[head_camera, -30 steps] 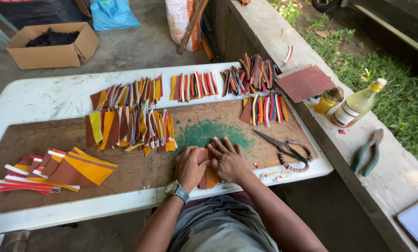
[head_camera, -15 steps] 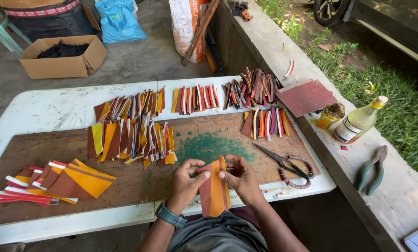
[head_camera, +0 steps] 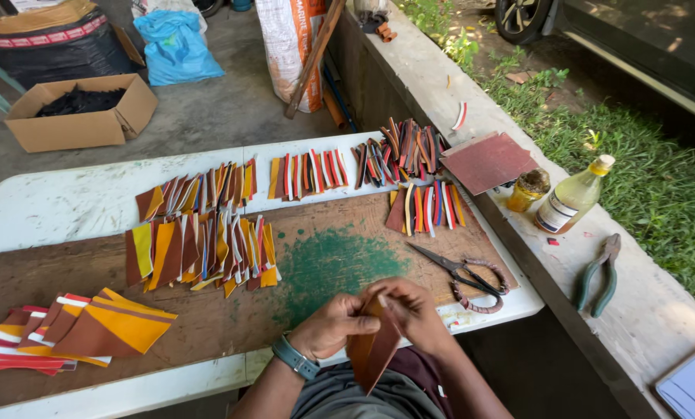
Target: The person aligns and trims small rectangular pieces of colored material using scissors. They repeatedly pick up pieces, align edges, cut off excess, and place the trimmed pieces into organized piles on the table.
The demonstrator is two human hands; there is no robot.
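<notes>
Brown leather-like strip, pinched at its upper end by left hand and right hand, both grips clamped, is held off the tabletop edge, hanging free for handling; black scissors are laid nearby.

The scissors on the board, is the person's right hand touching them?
Apart. The head view shows bare wooden board between the right hand and the scissors; that hand grips a brown piece.

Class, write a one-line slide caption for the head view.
Both hands, left and right, hold a brown leather-like piece beside black scissors.
</notes>
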